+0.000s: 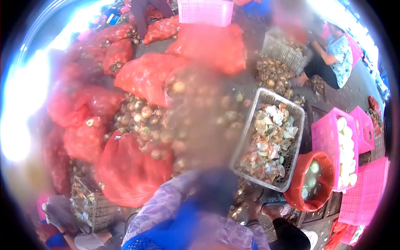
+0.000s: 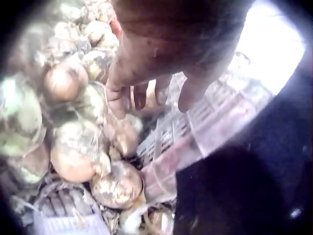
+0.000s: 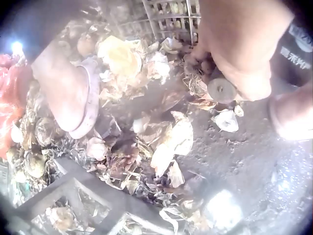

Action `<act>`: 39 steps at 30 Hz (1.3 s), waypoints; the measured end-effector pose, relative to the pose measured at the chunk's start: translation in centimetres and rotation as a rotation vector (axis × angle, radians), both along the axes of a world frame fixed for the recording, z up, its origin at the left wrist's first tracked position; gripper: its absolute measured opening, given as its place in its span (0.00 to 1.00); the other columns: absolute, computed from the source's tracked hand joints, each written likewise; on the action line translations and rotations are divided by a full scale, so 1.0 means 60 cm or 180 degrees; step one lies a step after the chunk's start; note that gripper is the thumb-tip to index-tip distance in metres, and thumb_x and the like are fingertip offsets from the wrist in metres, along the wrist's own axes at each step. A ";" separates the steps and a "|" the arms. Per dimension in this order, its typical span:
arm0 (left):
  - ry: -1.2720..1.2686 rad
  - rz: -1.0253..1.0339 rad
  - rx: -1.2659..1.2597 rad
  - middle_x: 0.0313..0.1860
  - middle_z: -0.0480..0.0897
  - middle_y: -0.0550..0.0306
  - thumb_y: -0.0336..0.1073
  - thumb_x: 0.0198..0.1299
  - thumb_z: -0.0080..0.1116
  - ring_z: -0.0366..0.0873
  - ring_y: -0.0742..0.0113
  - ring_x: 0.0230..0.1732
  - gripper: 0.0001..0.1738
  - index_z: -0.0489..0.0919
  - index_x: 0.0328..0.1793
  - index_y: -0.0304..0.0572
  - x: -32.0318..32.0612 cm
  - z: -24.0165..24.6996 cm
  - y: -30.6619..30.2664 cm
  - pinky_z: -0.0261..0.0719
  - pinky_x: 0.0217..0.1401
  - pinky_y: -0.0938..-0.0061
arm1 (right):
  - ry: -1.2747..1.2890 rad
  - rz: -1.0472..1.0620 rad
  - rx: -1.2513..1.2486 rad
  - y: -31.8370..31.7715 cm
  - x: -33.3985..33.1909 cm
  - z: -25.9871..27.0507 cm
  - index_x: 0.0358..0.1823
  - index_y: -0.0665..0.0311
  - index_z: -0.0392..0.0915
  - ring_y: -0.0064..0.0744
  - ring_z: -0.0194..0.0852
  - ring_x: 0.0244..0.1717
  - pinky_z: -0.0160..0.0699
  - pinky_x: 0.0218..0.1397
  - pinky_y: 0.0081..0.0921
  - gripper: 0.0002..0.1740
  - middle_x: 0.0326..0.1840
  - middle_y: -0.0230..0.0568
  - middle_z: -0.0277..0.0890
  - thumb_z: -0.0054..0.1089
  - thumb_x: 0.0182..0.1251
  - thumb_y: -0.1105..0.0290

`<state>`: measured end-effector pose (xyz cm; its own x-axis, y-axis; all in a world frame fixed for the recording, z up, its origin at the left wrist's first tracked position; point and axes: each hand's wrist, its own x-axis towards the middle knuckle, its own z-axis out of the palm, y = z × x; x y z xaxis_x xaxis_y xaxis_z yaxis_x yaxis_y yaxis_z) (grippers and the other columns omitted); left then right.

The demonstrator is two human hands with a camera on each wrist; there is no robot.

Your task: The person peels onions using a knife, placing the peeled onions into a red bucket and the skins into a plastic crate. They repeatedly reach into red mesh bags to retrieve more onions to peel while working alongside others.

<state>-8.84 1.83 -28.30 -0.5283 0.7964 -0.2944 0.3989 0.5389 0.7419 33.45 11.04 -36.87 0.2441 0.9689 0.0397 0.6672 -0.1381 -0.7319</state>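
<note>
In the left wrist view my left hand [image 2: 171, 44] hangs over onions [image 2: 72, 155], beside a grated crate edge [image 2: 205, 120]. Its fingers [image 2: 116, 100] point downward, slightly bent and spread, with no firm hold visible. Whether they touch the pale round shape behind them cannot be told. My right hand [image 3: 239, 54] grips a short round handle [image 3: 221, 91], its blunt end facing the camera; the tool's other end is hidden. Loose peels [image 3: 171, 142] lie on the ground below that hand. Blur covers the middle of the head view, and neither hand can be made out there.
A grey crate of peels [image 1: 301, 137] stands right of centre, beside a red-lined tub [image 1: 291, 196] and pink crates [image 1: 327, 137]. Red net sacks [image 1: 133, 175] and loose onions [image 1: 146, 111] lie left. Another person [image 1: 339, 54] sits at upper right. A foot [image 3: 61, 93] shows among peels.
</note>
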 end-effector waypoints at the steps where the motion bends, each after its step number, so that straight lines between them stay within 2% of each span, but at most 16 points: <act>1: -0.0006 0.0022 0.0043 0.56 0.81 0.55 0.35 0.70 0.58 0.79 0.67 0.57 0.18 0.78 0.63 0.36 -0.003 0.022 -0.011 0.81 0.56 0.71 | 0.0011 0.0062 -0.0103 -0.005 -0.002 0.002 0.49 0.69 0.83 0.33 0.79 0.30 0.80 0.33 0.30 0.16 0.33 0.42 0.83 0.63 0.68 0.64; 6: 0.0219 0.0165 0.0632 0.56 0.81 0.55 0.34 0.71 0.56 0.79 0.67 0.57 0.18 0.78 0.63 0.36 -0.025 0.183 -0.061 0.81 0.56 0.71 | 0.0723 0.0917 -0.1894 -0.047 -0.025 0.025 0.49 0.65 0.83 0.30 0.77 0.28 0.77 0.29 0.28 0.17 0.31 0.38 0.81 0.64 0.69 0.60; 11: 0.1489 -0.0157 0.1760 0.57 0.81 0.56 0.34 0.72 0.55 0.79 0.67 0.57 0.17 0.77 0.64 0.37 -0.011 0.417 -0.043 0.81 0.56 0.71 | 0.1333 0.0992 -0.2811 -0.088 -0.056 0.172 0.49 0.61 0.83 0.27 0.75 0.26 0.74 0.25 0.26 0.18 0.28 0.33 0.78 0.65 0.69 0.55; 12: 0.1356 -0.0213 0.2065 0.57 0.80 0.56 0.34 0.72 0.54 0.79 0.67 0.57 0.17 0.77 0.64 0.37 -0.007 0.448 -0.018 0.81 0.56 0.71 | 0.1547 0.1020 -0.2809 -0.101 -0.066 0.211 0.49 0.61 0.83 0.26 0.75 0.25 0.73 0.24 0.25 0.18 0.28 0.33 0.78 0.65 0.69 0.54; 13: -0.0412 -0.0238 0.2839 0.57 0.80 0.57 0.34 0.71 0.56 0.78 0.69 0.59 0.17 0.78 0.63 0.39 -0.007 0.443 0.003 0.80 0.57 0.72 | 0.1942 0.1162 -0.2768 -0.114 -0.072 0.263 0.50 0.59 0.82 0.25 0.75 0.26 0.71 0.23 0.23 0.20 0.29 0.31 0.77 0.65 0.70 0.52; 14: -0.0733 -0.0261 0.2918 0.56 0.82 0.56 0.34 0.66 0.63 0.79 0.68 0.58 0.18 0.80 0.60 0.38 0.027 0.486 0.012 0.80 0.56 0.70 | 0.1940 0.1182 -0.2722 -0.123 -0.078 0.286 0.50 0.59 0.82 0.25 0.75 0.26 0.71 0.23 0.23 0.20 0.29 0.31 0.77 0.65 0.70 0.52; 16: -0.1092 -0.0487 0.2888 0.53 0.85 0.55 0.35 0.60 0.71 0.81 0.67 0.56 0.20 0.82 0.57 0.39 0.095 0.554 0.031 0.81 0.55 0.69 | 0.3395 0.0980 -0.2523 -0.135 -0.085 0.319 0.54 0.59 0.79 0.24 0.75 0.29 0.72 0.25 0.25 0.23 0.36 0.31 0.77 0.68 0.67 0.51; 22: -0.1450 -0.1091 0.2799 0.29 0.86 0.60 0.42 0.62 0.69 0.82 0.68 0.34 0.12 0.88 0.39 0.40 0.250 0.512 0.110 0.80 0.41 0.69 | 0.3599 0.2343 -0.0567 -0.057 -0.114 0.485 0.61 0.64 0.75 0.26 0.78 0.36 0.80 0.37 0.27 0.33 0.44 0.33 0.79 0.76 0.60 0.54; 24: -0.2140 -0.1862 0.1954 0.27 0.84 0.63 0.41 0.65 0.65 0.79 0.71 0.30 0.12 0.89 0.36 0.40 0.258 0.473 0.158 0.79 0.38 0.68 | 0.3098 0.2159 -0.0154 -0.039 -0.131 0.571 0.62 0.66 0.74 0.27 0.79 0.38 0.81 0.40 0.29 0.36 0.46 0.35 0.79 0.79 0.57 0.56; 28: -0.3353 -0.2276 0.2258 0.32 0.84 0.61 0.40 0.67 0.63 0.78 0.70 0.34 0.12 0.87 0.41 0.38 0.245 0.526 0.089 0.77 0.41 0.70 | 0.3310 0.2254 0.0353 0.046 -0.141 0.582 0.62 0.71 0.75 0.32 0.85 0.41 0.87 0.40 0.28 0.33 0.48 0.42 0.82 0.76 0.59 0.63; 29: -0.1622 -0.2159 0.3590 0.36 0.84 0.59 0.41 0.67 0.62 0.78 0.69 0.38 0.13 0.86 0.45 0.37 0.240 0.535 0.065 0.77 0.45 0.70 | 0.3354 0.2320 -0.0051 0.025 -0.148 0.616 0.63 0.74 0.74 0.35 0.87 0.42 0.89 0.40 0.29 0.35 0.49 0.46 0.83 0.76 0.58 0.64; 31: -0.0423 -0.1943 0.4318 0.47 0.81 0.55 0.41 0.70 0.59 0.77 0.66 0.48 0.16 0.82 0.54 0.37 0.236 0.507 0.055 0.76 0.54 0.70 | 0.3079 0.2203 0.0072 0.030 -0.177 0.612 0.60 0.76 0.75 0.34 0.86 0.40 0.87 0.38 0.29 0.32 0.46 0.44 0.83 0.75 0.56 0.66; 33: -0.1407 -0.1784 0.3868 0.57 0.78 0.53 0.39 0.73 0.55 0.76 0.63 0.58 0.18 0.79 0.62 0.37 0.248 0.469 0.047 0.74 0.63 0.68 | 0.2177 0.1902 -0.0378 0.026 -0.197 0.624 0.56 0.74 0.79 0.27 0.82 0.38 0.81 0.37 0.24 0.26 0.42 0.38 0.83 0.73 0.56 0.70; 34: -0.2259 -0.1569 0.3619 0.60 0.78 0.53 0.37 0.74 0.54 0.75 0.63 0.61 0.18 0.76 0.65 0.36 0.238 0.444 0.046 0.73 0.67 0.68 | 0.2543 0.2176 0.0162 0.024 -0.220 0.604 0.51 0.74 0.81 0.21 0.76 0.36 0.77 0.39 0.23 0.21 0.42 0.36 0.82 0.73 0.61 0.66; 37: -0.4398 -0.0924 0.2820 0.67 0.76 0.51 0.34 0.75 0.51 0.74 0.62 0.68 0.21 0.72 0.71 0.35 0.201 0.390 0.051 0.72 0.72 0.67 | 0.2097 0.2339 0.0369 -0.006 -0.256 0.645 0.55 0.74 0.79 0.25 0.76 0.41 0.78 0.44 0.25 0.22 0.45 0.37 0.82 0.68 0.67 0.65; 39: -0.4654 -0.0420 0.3031 0.58 0.82 0.55 0.35 0.77 0.45 0.79 0.65 0.59 0.16 0.78 0.63 0.37 0.185 0.447 0.031 0.78 0.64 0.69 | 0.1816 0.2690 0.0747 -0.002 -0.269 0.647 0.57 0.72 0.78 0.31 0.79 0.43 0.79 0.47 0.29 0.19 0.46 0.43 0.83 0.62 0.71 0.66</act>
<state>2.24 3.68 -1.46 -0.2014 0.9712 0.1271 -0.8265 -0.2381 0.5101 17.30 10.91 1.98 -0.4675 0.8157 0.3407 0.0276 0.3987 -0.9167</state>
